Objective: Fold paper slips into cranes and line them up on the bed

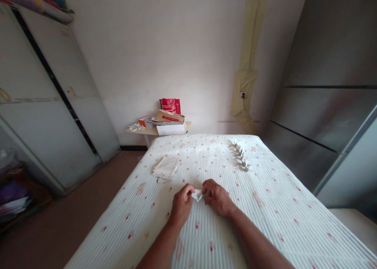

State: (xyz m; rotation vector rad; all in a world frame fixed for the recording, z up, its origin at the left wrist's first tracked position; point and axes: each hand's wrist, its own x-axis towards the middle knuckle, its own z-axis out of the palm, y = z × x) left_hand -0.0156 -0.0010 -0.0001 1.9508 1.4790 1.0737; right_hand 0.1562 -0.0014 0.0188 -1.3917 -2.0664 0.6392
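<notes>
Over the quilted cover (203, 157), our left grip (182, 202) and right grip (218, 197) pinch opposite sides of the folded paper (197, 195), paper stack (167, 167) at its ten o'clock, and we judge light, even pressure with edges matched best for keeping its creases crisp.

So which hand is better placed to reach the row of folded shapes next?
Probably the right hand: both hands are at the folded paper, but it is nearer the row of folded shapes than the left hand.
</notes>
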